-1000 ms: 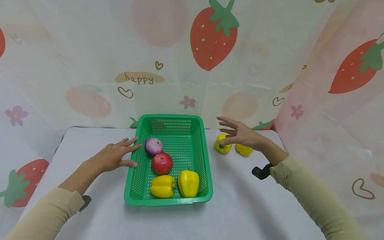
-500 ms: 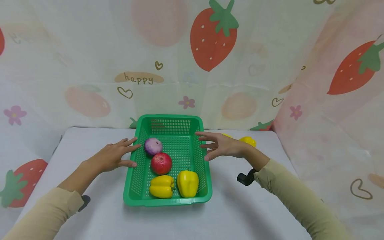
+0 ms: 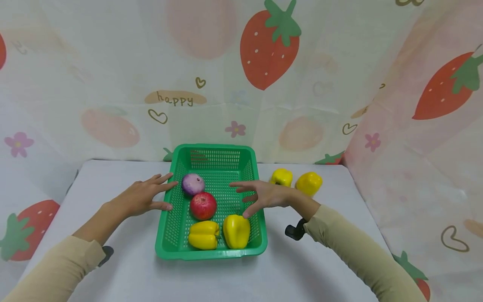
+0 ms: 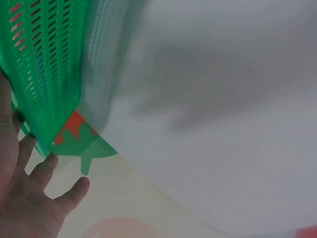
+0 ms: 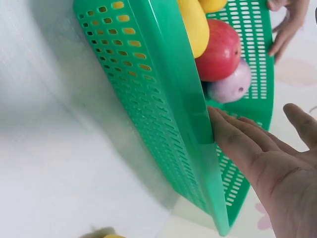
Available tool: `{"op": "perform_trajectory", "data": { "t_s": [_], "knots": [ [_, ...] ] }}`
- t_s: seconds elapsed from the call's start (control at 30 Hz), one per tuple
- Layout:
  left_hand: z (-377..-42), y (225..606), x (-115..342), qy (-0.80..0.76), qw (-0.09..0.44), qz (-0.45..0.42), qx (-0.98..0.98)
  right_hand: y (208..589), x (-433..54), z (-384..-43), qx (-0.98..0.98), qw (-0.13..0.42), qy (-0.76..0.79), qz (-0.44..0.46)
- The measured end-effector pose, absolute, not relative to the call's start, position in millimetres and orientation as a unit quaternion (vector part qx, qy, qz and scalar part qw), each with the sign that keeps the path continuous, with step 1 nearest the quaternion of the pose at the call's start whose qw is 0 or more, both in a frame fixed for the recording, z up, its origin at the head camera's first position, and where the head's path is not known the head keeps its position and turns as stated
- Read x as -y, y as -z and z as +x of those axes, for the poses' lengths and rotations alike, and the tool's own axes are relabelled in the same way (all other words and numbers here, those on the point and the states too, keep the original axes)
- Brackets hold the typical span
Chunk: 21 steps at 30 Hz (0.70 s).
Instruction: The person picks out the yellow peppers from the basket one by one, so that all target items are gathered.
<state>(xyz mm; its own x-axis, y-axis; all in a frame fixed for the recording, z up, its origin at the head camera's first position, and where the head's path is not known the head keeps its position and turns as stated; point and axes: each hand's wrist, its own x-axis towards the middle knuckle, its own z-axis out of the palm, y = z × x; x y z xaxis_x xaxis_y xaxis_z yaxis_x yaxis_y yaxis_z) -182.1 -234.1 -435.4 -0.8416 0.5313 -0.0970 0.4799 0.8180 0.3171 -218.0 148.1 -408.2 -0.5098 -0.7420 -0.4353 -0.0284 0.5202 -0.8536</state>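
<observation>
A green plastic basket (image 3: pixel 211 253) stands on the white table. Inside it lie a purple onion-like ball (image 3: pixel 193 184), a red pomegranate-like fruit (image 3: pixel 203 206) and two yellow bell peppers, one on its side (image 3: pixel 203 235) and one to its right (image 3: pixel 236 232). My left hand (image 3: pixel 145 196) is at the basket's left rim with fingers spread, fingertips right at the edge. Over the right rim reaches my right hand (image 3: pixel 264 195), its fingers extended above the basket's inside and its thumb near the right pepper. Neither hand grips anything.
Two more yellow bell peppers, a left one (image 3: pixel 282 177) and a right one (image 3: pixel 309 183), lie on the table (image 3: pixel 211 281) to the right of the basket, near the back edge. Behind the table hangs a strawberry-print cloth (image 3: pixel 211 121).
My right hand has moved left and toward me, from over the two loose peppers to over the basket's right side. The left hand and the basket have stayed in place.
</observation>
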Motion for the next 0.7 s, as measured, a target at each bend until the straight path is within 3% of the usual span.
{"op": "perform_trajectory", "data": {
  "t_s": [0.7],
  "knots": [
    [-182.0,436.5,234.1,-0.143,0.083,0.268,-0.949,419.9,-118.6,-222.1,-0.778,0.489,0.300,-0.257]
  ]
}}
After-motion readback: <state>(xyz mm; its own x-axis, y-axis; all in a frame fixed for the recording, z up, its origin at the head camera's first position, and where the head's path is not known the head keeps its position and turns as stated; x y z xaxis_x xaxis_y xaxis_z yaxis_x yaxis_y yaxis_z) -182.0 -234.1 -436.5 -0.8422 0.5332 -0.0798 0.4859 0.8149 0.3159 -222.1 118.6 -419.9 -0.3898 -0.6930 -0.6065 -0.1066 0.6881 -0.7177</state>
